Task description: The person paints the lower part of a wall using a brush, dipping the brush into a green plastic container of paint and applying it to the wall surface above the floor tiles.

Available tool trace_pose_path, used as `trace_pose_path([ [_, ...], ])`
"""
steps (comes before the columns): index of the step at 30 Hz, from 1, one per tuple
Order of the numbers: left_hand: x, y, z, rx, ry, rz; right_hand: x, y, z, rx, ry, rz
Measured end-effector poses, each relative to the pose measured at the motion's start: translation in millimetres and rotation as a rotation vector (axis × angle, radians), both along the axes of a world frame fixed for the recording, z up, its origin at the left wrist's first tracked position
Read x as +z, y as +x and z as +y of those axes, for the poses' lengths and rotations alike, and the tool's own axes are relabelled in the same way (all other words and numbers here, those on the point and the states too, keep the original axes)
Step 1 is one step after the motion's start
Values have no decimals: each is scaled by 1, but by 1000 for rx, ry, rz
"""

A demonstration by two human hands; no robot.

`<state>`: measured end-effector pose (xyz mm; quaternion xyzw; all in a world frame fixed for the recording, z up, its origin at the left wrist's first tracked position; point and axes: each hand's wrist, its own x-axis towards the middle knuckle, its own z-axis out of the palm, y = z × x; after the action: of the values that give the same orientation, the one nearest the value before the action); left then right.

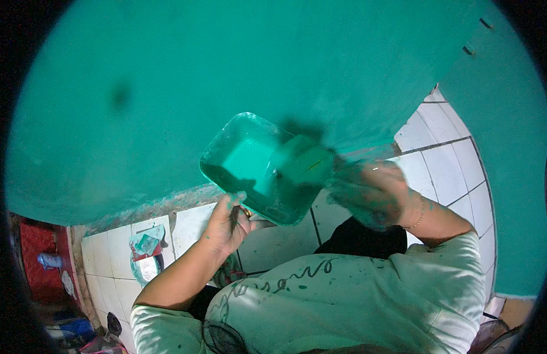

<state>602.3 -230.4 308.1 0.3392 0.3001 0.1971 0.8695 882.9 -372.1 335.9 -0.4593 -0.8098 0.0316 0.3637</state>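
My left hand [229,223] grips the near-left rim of a rectangular plastic tub [223,168], its thumb over the edge and fingers underneath. Green paint [248,158] lies inside the tub, which is tilted. At the tub's right side, my right hand [373,186] is blurred by motion and smeared with green. It appears closed on a green, paint-covered tool [306,162] that overlaps the tub; blur hides its exact kind. Just beyond stands a green wall [226,65], with a dark blurred patch beside the tool.
White floor tiles [447,159] run along the wall's foot. On the left floor stands a paint-stained container [146,265] with a green-smeared piece on top. A red surface [37,259] and a blue item [73,330] are at far left. Another green wall [503,177] rises at right.
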Motion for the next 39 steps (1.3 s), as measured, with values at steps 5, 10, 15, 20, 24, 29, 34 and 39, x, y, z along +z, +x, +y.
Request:
trace_pose_path([
  [5, -9, 6, -3, -20, -52, -11, 14, 53, -2, -317, 382, -316],
  [10, 1, 9, -5, 11, -5, -10, 31, 117, 40, -511, 534, -415],
  [15, 5, 18, -9, 54, 21, 57, 105, 190, 43, -694, 689, -499],
  [20, -8, 12, -6, 93, 41, 70, 107, 188, 23, -623, 576, -181],
  [24, -11, 12, -7, 111, 60, 73, 19, 129, 46, -345, 260, -68],
  [29, -10, 18, -2, 66, 35, 74, -39, 143, 67, -509, 20, -338],
  [34, -13, 9, 0, 69, 57, 84, 58, 160, 58, -621, 419, -436],
  [39, -11, 9, 0, 74, 49, 91, 115, 158, 42, -421, 497, 19],
])
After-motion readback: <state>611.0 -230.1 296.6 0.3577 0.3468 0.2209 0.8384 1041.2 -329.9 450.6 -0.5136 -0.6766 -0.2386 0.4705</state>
